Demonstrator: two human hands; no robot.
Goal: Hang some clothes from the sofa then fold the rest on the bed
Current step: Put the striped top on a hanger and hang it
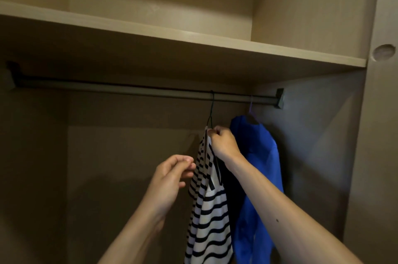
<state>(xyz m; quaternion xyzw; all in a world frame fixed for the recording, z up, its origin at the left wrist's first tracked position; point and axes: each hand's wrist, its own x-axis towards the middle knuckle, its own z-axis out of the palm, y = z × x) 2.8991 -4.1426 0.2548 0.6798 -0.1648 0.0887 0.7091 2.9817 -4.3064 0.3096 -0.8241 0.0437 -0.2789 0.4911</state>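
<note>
1. The step in hand is the hanging half of the task. Neither sofa nor bed is in view, only the inside of a wardrobe.
2. The striped top (209, 210), white with dark bands, hangs from a dark hanger (212, 110). The hanger's hook sits over the rail (129, 91), towards the rail's right end.
3. The right hand (223, 144) is closed at the very top of the striped top, its fingers curled round the collar where the hanger's neck comes out.
4. The left hand (172, 177) is at the garment's left shoulder with curled fingers. The fingertips meet the edge of the cloth, but I cannot tell whether they pinch it or only touch it.
5. Just to the right, close beside the striped top, a blue garment (258, 156) hangs on a purple hanger (251, 108) on the same rail. A dark patch lies between the two garments, and I cannot say which it belongs to.
6. Above the rail runs a pale wooden shelf (193, 40).
7. Judged from this, the striped top looks all but hung, with only the set of the cloth on the hanger left to finish.
8. The next move calls for evening the shoulders so the top does not slide off one arm. Both hands then have to let go gently so the hook stays on the rail.
9. After that comes the next garment from the sofa.
</note>
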